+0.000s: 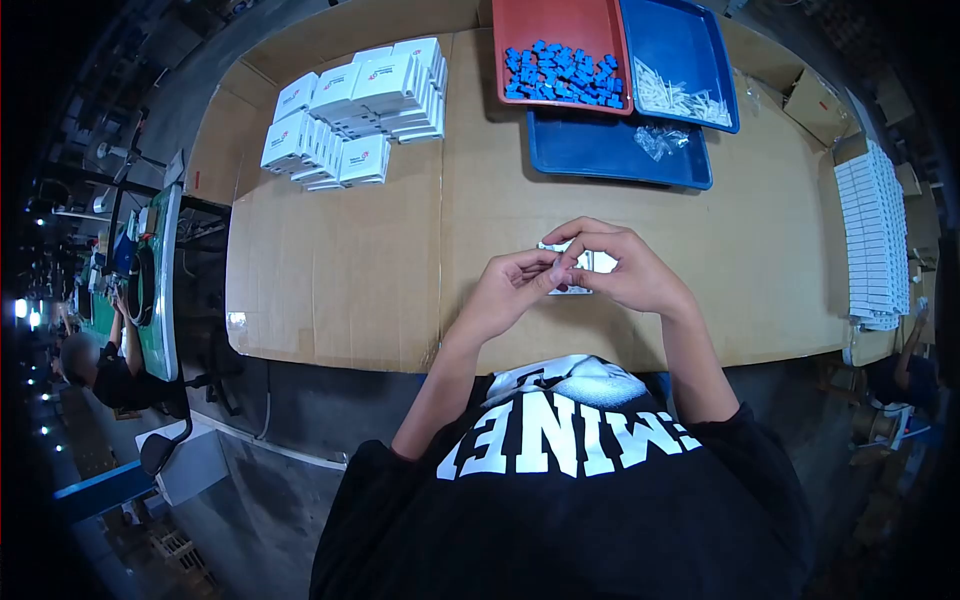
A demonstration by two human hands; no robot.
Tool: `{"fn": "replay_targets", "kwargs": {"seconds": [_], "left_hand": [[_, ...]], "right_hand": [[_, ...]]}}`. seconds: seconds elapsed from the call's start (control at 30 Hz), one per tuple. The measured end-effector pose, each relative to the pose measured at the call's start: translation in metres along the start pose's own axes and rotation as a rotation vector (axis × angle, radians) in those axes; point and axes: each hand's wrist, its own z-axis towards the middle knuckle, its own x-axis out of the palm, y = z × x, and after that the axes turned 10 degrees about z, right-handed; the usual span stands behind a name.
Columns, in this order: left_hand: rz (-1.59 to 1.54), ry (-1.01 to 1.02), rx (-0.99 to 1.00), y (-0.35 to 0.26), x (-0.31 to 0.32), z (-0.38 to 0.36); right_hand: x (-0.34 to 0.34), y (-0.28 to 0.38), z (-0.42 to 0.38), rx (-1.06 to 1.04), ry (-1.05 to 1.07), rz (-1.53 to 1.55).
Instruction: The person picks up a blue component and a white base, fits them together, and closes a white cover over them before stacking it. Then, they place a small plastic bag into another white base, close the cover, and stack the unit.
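Both hands meet over a small white box (605,262) on the cardboard-covered table. My left hand (515,290) has its thumb and fingers pinched together at the box's left side. From the right, my right hand (630,270) curves over the box, its thumb and fingertips closed against those of the left. Whatever lies between the fingertips is too small and covered to make out. Part of the box shows below and between the hands; the rest is hidden under the fingers.
Stacked white boxes (365,90) stand at the back left. At the back are a red tray (560,25) of blue pieces, a blue tray (665,35) of white pieces and another blue tray (585,150) with clear bags. White stacks (870,235) stand right; people sit at both sides.
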Motion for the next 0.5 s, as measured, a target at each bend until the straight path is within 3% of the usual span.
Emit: {"fn": "replay_targets", "kwargs": {"seconds": [0.23, 0.33, 0.5], "left_hand": [[-0.455, 0.174, -0.213, 0.032, 0.004, 0.0], [-0.529, 0.23, -0.257, 0.038, 0.012, 0.002], [-0.628, 0.22, -0.263, 0.035, 0.018, -0.003]], "right_hand": [[-0.007, -0.02, 0.0, 0.079, 0.098, 0.137], [-0.011, -0.028, 0.003, 0.222, 0.195, 0.222], [-0.014, -0.03, 0.005, 0.388, 0.519, 0.264]]}}
